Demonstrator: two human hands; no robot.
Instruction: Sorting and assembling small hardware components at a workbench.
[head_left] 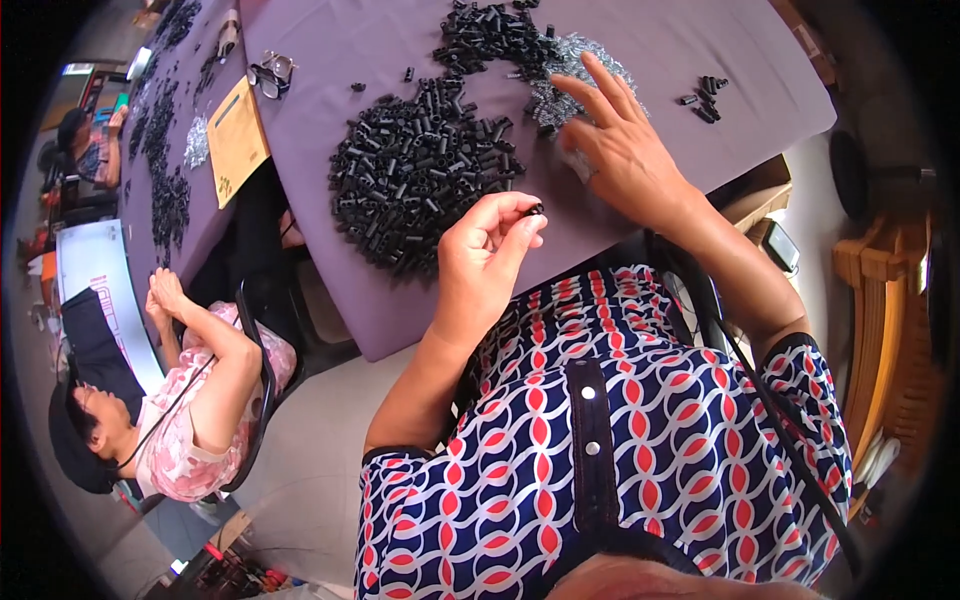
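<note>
Just below the big heap of black tubes on the purple table, the left hand pinches one small black tube at its fingertips, its axis unclear; right of the heap, the right hand lies open, fingers spread on the silvery springs, nearer them

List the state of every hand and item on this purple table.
left hand: raised, pinching a small black tube
right hand: fingers spread, resting on the silvery springs
black tube heap: loose pile
eyeglasses: lying on table
brown envelope: lying flat
</note>
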